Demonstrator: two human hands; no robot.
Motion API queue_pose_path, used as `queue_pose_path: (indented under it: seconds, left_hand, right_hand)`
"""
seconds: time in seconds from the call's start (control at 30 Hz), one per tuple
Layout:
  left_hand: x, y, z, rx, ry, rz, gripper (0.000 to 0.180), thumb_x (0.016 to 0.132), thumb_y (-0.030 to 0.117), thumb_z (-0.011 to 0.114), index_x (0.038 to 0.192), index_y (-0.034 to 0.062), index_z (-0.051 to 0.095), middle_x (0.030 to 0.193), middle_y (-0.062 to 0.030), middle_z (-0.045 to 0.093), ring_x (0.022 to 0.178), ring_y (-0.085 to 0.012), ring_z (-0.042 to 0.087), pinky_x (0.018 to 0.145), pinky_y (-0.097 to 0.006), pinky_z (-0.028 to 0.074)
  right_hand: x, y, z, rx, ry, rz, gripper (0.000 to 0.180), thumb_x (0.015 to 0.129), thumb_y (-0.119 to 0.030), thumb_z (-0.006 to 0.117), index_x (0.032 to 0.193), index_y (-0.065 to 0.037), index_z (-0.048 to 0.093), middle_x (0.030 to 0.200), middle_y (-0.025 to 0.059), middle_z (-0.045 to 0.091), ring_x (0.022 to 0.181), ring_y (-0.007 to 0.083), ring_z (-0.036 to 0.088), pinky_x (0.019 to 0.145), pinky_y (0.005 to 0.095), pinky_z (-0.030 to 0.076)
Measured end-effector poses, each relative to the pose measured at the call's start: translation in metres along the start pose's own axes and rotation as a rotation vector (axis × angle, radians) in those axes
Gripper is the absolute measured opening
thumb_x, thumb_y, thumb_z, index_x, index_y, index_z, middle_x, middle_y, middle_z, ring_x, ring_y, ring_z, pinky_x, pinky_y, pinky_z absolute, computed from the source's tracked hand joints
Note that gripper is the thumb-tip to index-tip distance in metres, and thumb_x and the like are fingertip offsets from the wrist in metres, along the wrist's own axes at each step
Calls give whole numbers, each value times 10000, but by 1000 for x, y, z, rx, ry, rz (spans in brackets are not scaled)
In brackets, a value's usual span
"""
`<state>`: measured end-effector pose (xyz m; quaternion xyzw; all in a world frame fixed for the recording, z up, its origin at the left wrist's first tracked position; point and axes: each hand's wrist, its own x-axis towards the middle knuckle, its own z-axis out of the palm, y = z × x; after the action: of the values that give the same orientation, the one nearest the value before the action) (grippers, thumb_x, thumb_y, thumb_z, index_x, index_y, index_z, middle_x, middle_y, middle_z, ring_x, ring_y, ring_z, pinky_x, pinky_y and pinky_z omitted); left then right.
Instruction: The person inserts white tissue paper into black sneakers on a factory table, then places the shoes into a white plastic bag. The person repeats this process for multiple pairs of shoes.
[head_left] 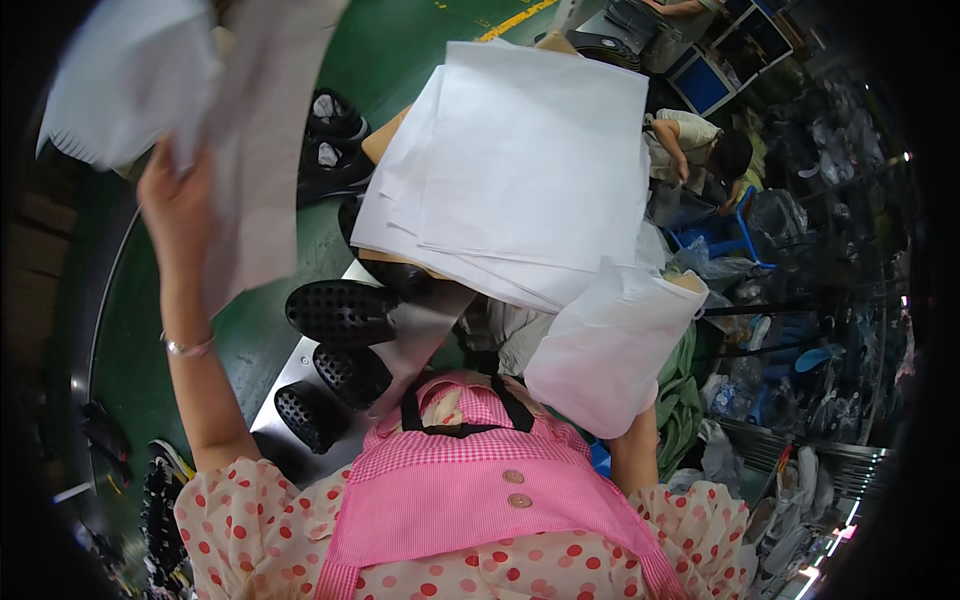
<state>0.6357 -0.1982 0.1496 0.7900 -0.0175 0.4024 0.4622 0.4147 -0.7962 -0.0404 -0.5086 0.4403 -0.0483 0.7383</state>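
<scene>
At the upper left my left hand [175, 195] is raised, its fingers closed on a white paper sheet [135, 75] that is blurred by motion. A greyish sheet of paper [265, 140] hangs beside that hand. In front of me lies a stack of large white paper sheets [535, 150], unevenly layered, with brown board showing at its edges. To the right, a curled white sheet [615, 345] covers most of my right hand [648, 398]. Only a sliver of that hand shows, and its fingers are hidden.
Black shoes with studded soles [340, 312] lie on a metal surface [415, 365] left of the stack. Black shoes stuffed with paper [330, 160] stand beyond them. At the right, another person [690, 140] bends near a blue stool [745, 235] and racks of bagged items [780, 215].
</scene>
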Motion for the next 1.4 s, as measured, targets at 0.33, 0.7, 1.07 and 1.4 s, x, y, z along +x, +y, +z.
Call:
queue_pose_path:
  seconds: [0.33,0.7,1.07,1.4]
  left_hand:
    - [-55,74,238,459,-1106,500,571,753,22,587,1302,170,530,942,-130,660,870,-333,629,709,-415,513]
    - [-41,107,286,579,-915,637,650,888,592,560,1452,306,409,1328,-126,516,1122,-325,539,946,-425,439]
    - [-72,-17,338,704,-783,483,630,943,648,369,1504,372,287,1584,-117,212,1461,-368,146,1165,-531,122]
    - [-77,-41,317,673,-683,524,608,957,640,327,1498,364,303,1561,-113,274,1458,-304,200,1173,-483,153]
  right_hand:
    - [58,-8,-35,-5,8,-9,423,985,-238,488,1354,-34,464,1331,116,541,1139,269,574,976,391,474]
    - [95,-12,-78,18,152,-17,439,978,-236,502,1362,-30,454,1335,117,537,1146,266,569,984,388,469]
    - [109,-12,-102,-8,308,-5,457,971,-234,515,1371,-25,444,1338,119,533,1153,263,565,991,385,465]
    - [128,0,-96,-52,302,20,473,964,-233,528,1378,-22,435,1341,120,530,1160,260,560,998,382,461]
